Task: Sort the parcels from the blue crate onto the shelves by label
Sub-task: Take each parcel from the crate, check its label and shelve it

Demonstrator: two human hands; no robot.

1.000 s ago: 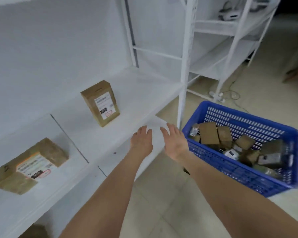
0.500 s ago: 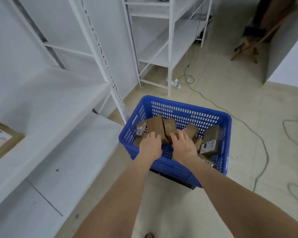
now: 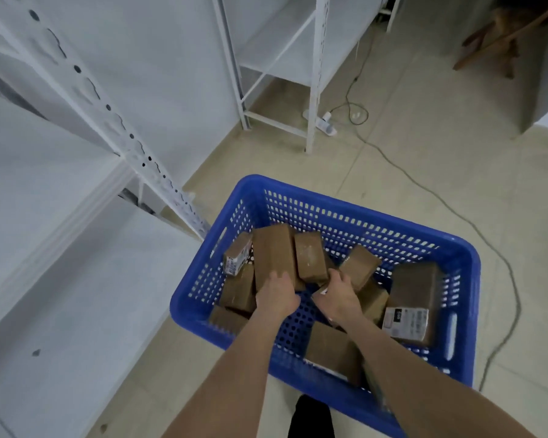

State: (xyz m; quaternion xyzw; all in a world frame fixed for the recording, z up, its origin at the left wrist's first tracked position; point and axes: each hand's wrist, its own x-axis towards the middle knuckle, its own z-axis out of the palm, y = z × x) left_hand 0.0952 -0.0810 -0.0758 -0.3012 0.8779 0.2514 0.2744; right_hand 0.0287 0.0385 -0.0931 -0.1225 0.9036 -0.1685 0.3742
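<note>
The blue crate stands on the floor below me and holds several brown parcels. My left hand reaches into it, fingers curled over the near end of a long brown parcel. My right hand is beside it, fingers curled down round a small parcel whose white label edge shows by the thumb; most of that parcel is hidden. A short brown parcel lies between the hands. A larger parcel with a white label leans at the crate's right.
White shelves run along the left, with a slanted perforated post close to the crate's left corner. A second white shelf unit stands behind. Cables and a power strip lie on the tiled floor.
My view swung from the shelf with two parcels to the crate. Both hands moved from the shelf edge over the rim and down into the crate, and closed on parcels.
</note>
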